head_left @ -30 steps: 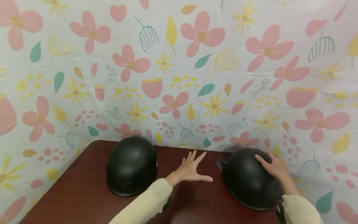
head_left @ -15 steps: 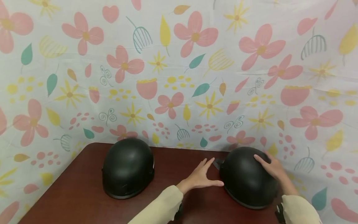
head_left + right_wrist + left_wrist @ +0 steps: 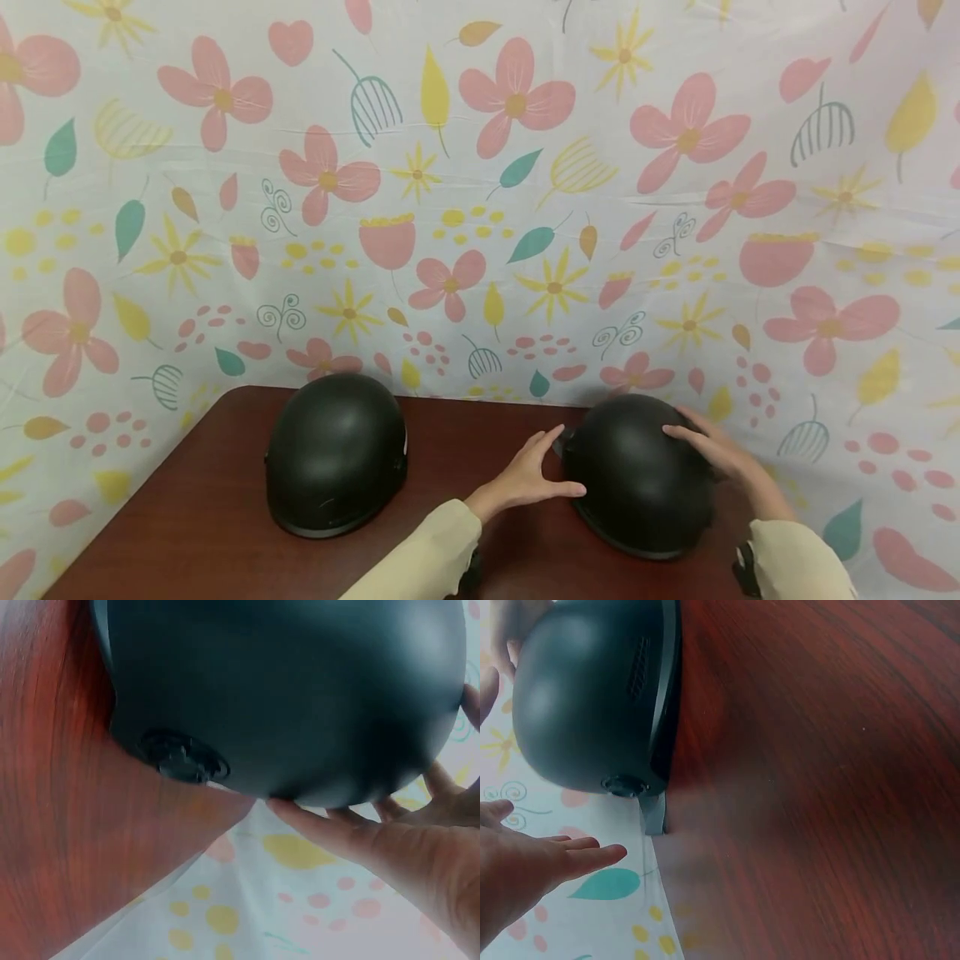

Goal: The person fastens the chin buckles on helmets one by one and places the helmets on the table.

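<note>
A matte black helmet [image 3: 637, 475] sits dome-up on the right of the table. My right hand [image 3: 712, 450] rests on its far right side, thumb and fingers spread over the shell; fingertips touch it in the right wrist view. By the helmet's left side is my left hand [image 3: 525, 475], thumb and fingers extended and apart. In the left wrist view a gap shows between those fingers and the shell, which has a round side fitting [image 3: 625, 785] and a short grey strap [image 3: 652, 815]. A second black helmet [image 3: 336, 454] stands dome-up at left, untouched.
The dark red wooden table [image 3: 187, 500] carries both helmets. Its back edge meets a white cloth backdrop [image 3: 450, 367] printed with flowers and leaves, which also runs along the left and right sides.
The right helmet has shifted a little left with my right hand on it. My left hand has come rightward, nearer that helmet's strap side. The left helmet stays put; the view has turned slightly.
</note>
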`<state>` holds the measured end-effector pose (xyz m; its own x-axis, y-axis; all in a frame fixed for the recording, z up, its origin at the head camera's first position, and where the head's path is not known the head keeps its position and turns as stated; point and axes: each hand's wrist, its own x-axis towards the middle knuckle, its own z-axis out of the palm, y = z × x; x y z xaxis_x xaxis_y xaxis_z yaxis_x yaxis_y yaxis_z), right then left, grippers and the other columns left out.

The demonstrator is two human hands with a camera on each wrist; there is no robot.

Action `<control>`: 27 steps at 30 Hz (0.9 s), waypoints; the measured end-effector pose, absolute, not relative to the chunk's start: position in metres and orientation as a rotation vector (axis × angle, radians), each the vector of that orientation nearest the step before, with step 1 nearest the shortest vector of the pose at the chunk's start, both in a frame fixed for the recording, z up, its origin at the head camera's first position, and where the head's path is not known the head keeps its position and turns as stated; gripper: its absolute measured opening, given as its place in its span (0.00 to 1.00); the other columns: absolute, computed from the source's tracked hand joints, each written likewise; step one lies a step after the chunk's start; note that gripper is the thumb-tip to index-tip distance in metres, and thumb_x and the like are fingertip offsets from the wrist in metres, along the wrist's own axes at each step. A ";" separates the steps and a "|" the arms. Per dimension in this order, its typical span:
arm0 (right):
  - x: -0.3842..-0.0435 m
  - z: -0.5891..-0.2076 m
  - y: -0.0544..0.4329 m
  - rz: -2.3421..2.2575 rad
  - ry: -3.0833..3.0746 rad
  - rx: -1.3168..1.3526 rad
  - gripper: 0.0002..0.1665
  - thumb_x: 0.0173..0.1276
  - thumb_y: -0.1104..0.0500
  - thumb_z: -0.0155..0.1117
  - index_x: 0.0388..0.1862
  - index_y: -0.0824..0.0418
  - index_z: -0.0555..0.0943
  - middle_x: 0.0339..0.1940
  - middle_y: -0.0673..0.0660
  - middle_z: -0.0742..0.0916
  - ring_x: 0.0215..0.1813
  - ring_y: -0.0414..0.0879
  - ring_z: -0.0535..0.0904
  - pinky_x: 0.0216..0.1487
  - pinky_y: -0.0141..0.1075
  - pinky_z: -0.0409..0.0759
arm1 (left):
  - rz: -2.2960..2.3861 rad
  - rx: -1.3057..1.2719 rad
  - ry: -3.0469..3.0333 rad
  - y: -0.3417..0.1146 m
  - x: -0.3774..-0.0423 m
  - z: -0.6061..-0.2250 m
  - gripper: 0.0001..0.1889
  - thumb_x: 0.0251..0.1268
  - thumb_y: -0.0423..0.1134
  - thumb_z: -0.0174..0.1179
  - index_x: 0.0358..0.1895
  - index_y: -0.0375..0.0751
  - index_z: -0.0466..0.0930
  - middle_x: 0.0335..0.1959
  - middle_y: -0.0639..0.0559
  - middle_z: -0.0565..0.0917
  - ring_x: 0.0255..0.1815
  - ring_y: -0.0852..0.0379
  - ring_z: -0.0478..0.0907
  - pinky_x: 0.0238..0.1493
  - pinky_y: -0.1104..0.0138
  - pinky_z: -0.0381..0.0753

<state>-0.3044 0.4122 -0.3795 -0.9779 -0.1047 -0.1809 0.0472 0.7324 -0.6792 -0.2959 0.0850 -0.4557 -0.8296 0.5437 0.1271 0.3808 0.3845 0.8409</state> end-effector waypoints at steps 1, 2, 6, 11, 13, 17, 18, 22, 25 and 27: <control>-0.304 -0.379 0.409 -1.081 2.709 -0.053 0.53 0.73 0.38 0.48 0.80 0.64 0.37 0.77 0.77 0.42 0.75 0.78 0.40 0.65 0.71 0.58 | 1.432 0.834 2.468 0.085 -0.296 -0.456 0.49 0.58 0.54 0.68 0.79 0.61 0.46 0.79 0.44 0.52 0.78 0.43 0.54 0.69 0.41 0.65; -0.303 -0.379 0.407 -1.067 2.703 -0.059 0.53 0.73 0.38 0.48 0.80 0.63 0.37 0.77 0.77 0.42 0.75 0.78 0.39 0.65 0.72 0.58 | 1.433 0.836 2.470 0.085 -0.296 -0.456 0.49 0.58 0.53 0.68 0.79 0.60 0.46 0.79 0.45 0.52 0.78 0.43 0.55 0.69 0.42 0.65; -0.302 -0.380 0.396 -1.031 2.673 -0.052 0.53 0.71 0.36 0.51 0.81 0.56 0.38 0.78 0.75 0.41 0.75 0.79 0.40 0.62 0.72 0.61 | 1.445 0.825 2.470 0.085 -0.295 -0.457 0.50 0.58 0.51 0.69 0.79 0.56 0.45 0.78 0.45 0.54 0.76 0.44 0.58 0.69 0.44 0.66; -0.303 -0.384 0.384 -1.037 2.663 -0.135 0.51 0.72 0.36 0.50 0.81 0.53 0.40 0.79 0.73 0.44 0.75 0.78 0.42 0.63 0.72 0.58 | 1.465 0.789 2.466 0.084 -0.295 -0.459 0.52 0.57 0.51 0.69 0.80 0.52 0.45 0.79 0.44 0.53 0.77 0.42 0.56 0.69 0.42 0.65; -0.303 -0.385 0.380 -1.068 2.637 -0.184 0.50 0.72 0.38 0.51 0.81 0.54 0.40 0.79 0.72 0.44 0.76 0.77 0.43 0.64 0.71 0.59 | 1.473 0.782 2.461 0.084 -0.296 -0.460 0.53 0.57 0.52 0.69 0.80 0.51 0.44 0.79 0.44 0.52 0.78 0.41 0.55 0.69 0.42 0.65; -0.304 -0.387 0.372 -1.110 2.582 -0.214 0.49 0.72 0.39 0.53 0.82 0.52 0.41 0.80 0.70 0.43 0.77 0.76 0.42 0.64 0.71 0.58 | 1.506 0.780 2.455 0.079 -0.300 -0.461 0.54 0.57 0.53 0.69 0.80 0.51 0.41 0.79 0.43 0.51 0.78 0.40 0.54 0.68 0.41 0.65; -0.304 -0.387 0.370 -1.131 2.557 -0.207 0.49 0.72 0.40 0.53 0.82 0.51 0.41 0.80 0.70 0.43 0.77 0.76 0.41 0.64 0.71 0.60 | 1.516 0.779 2.453 0.077 -0.301 -0.461 0.54 0.57 0.53 0.69 0.80 0.51 0.41 0.79 0.42 0.50 0.78 0.40 0.54 0.68 0.40 0.65; -0.303 -0.388 0.368 -1.242 2.438 -0.139 0.50 0.71 0.41 0.55 0.82 0.45 0.39 0.80 0.69 0.38 0.76 0.77 0.37 0.58 0.68 0.69 | 1.542 0.768 2.439 0.073 -0.304 -0.462 0.54 0.56 0.55 0.69 0.80 0.52 0.42 0.79 0.42 0.51 0.78 0.39 0.54 0.68 0.40 0.65; -0.302 -0.390 0.368 -1.299 2.388 -0.095 0.51 0.71 0.41 0.56 0.81 0.44 0.38 0.80 0.69 0.37 0.76 0.78 0.38 0.51 0.64 0.76 | 1.560 0.763 2.426 0.070 -0.305 -0.465 0.54 0.55 0.56 0.69 0.80 0.53 0.43 0.79 0.42 0.51 0.78 0.39 0.54 0.67 0.40 0.65; -0.301 -0.392 0.367 -1.312 2.380 -0.097 0.51 0.71 0.42 0.55 0.81 0.44 0.38 0.80 0.69 0.37 0.76 0.78 0.38 0.50 0.61 0.78 | 1.583 0.761 2.410 0.068 -0.304 -0.467 0.54 0.55 0.57 0.69 0.80 0.53 0.43 0.79 0.42 0.51 0.77 0.39 0.54 0.67 0.39 0.65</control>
